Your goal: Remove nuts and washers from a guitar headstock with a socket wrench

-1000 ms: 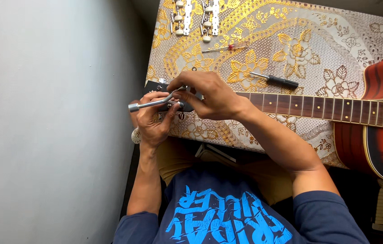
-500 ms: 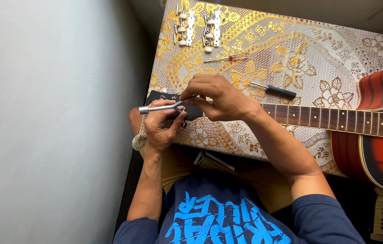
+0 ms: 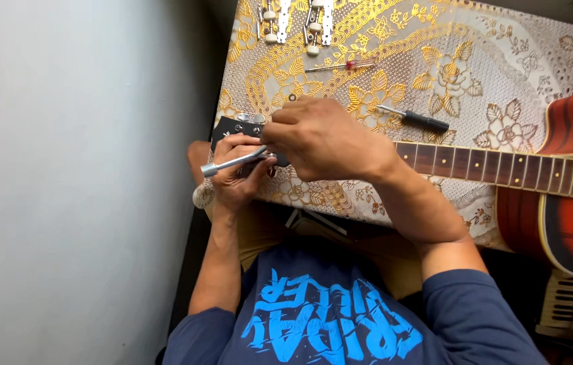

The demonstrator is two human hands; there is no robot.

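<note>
The left hand (image 3: 235,179) grips a silver socket wrench (image 3: 232,163) beside the guitar headstock (image 3: 235,126). The right hand (image 3: 323,138) closes over the headstock, touching the wrench's inner end. Beyond lie two screwdrivers (image 3: 413,118).

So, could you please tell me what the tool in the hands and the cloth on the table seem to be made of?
The tool, held by the left hand and touched by the right hand, looks like bare polished metal: a silvery rod with bright glints. The cloth looks like glossy plastic or vinyl lace, judging by its shiny gold flower print and pierced pale edge, though fabric cannot be ruled out.
</note>
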